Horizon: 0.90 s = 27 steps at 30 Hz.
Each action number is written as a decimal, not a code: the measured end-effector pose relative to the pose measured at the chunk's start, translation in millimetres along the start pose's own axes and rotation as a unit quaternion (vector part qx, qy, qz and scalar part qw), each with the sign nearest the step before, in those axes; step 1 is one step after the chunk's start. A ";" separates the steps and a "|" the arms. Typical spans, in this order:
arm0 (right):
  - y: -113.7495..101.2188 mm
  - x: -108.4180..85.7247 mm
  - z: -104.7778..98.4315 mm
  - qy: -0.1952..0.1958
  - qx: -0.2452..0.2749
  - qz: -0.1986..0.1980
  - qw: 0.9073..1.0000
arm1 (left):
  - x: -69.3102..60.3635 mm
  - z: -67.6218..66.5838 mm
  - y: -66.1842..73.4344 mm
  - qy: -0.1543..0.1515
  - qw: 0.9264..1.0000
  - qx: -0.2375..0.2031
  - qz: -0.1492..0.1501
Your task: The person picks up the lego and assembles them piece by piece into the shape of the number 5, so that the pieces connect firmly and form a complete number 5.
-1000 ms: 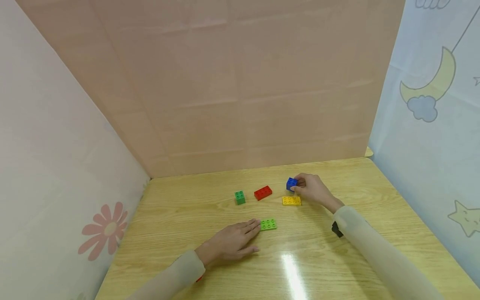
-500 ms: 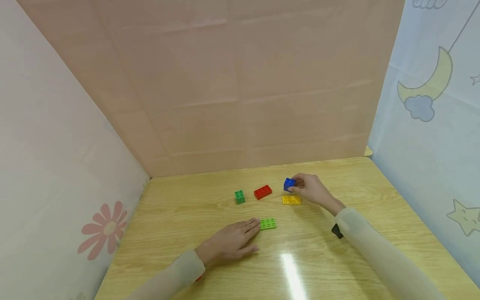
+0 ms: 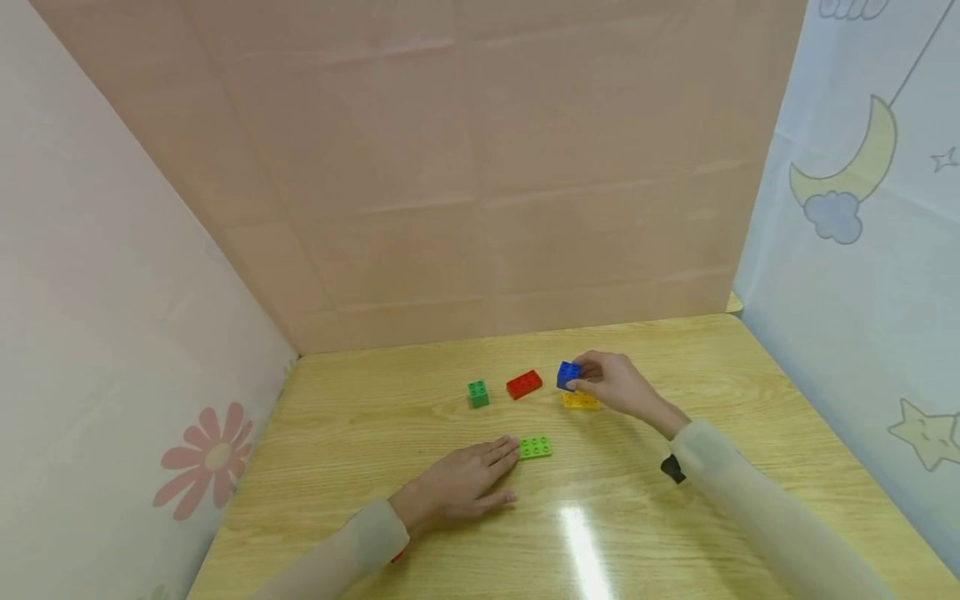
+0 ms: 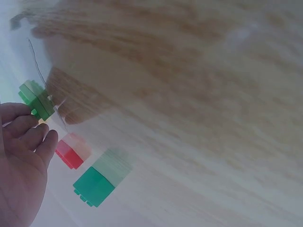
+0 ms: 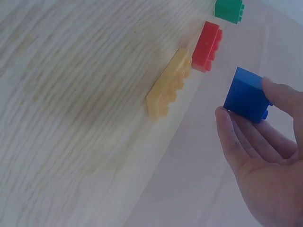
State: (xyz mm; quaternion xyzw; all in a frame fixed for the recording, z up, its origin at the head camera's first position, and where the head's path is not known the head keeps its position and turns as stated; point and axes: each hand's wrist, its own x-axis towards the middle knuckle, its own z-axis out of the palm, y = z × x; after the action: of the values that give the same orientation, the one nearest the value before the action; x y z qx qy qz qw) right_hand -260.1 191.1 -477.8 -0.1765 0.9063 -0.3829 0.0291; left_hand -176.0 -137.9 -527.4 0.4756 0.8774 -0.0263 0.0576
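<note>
A blue brick (image 3: 567,376) is pinched between the thumb and fingers of my right hand (image 3: 618,385). In the right wrist view this blue brick (image 5: 246,96) is held up off the table. In the head view it appears just behind a flat yellow brick (image 3: 581,402) and partly overlaps it. My left hand (image 3: 467,482) lies with its fingers extended, fingertips at the left end of a lime green brick (image 3: 536,448). The left wrist view has the fingers beside that lime green brick (image 4: 35,99); whether they press it I cannot tell.
Behind the left hand, a red brick (image 3: 524,384) and a small green brick (image 3: 478,393) rest on the wooden table (image 3: 360,433). A red piece (image 3: 397,557) peeks out by the left sleeve, mostly hidden. Something black (image 3: 672,469) shows by the right cuff. Cloth walls enclose the table.
My right hand has carried the blue brick a little to the left and slightly nearer, so it now covers part of the yellow brick. The left hand stays where it was.
</note>
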 end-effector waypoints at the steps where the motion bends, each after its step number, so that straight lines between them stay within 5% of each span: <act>1: -2.1 -0.4 0.6 -0.001 0.002 -0.001 1.000 | -0.1 0.3 -0.3 0.001 1.000 -0.001 0.000; 27: -20.1 -19.2 20.5 -0.049 0.031 -0.032 0.998 | 0.5 2.7 -2.0 0.010 1.000 -0.006 0.003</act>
State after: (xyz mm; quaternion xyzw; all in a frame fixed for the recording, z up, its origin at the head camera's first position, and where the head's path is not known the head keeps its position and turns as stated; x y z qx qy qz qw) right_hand -232.3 170.7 -479.7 -0.2233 0.8855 -0.4021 0.0660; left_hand -177.7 -138.9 -530.2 0.4783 0.8765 -0.0158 0.0518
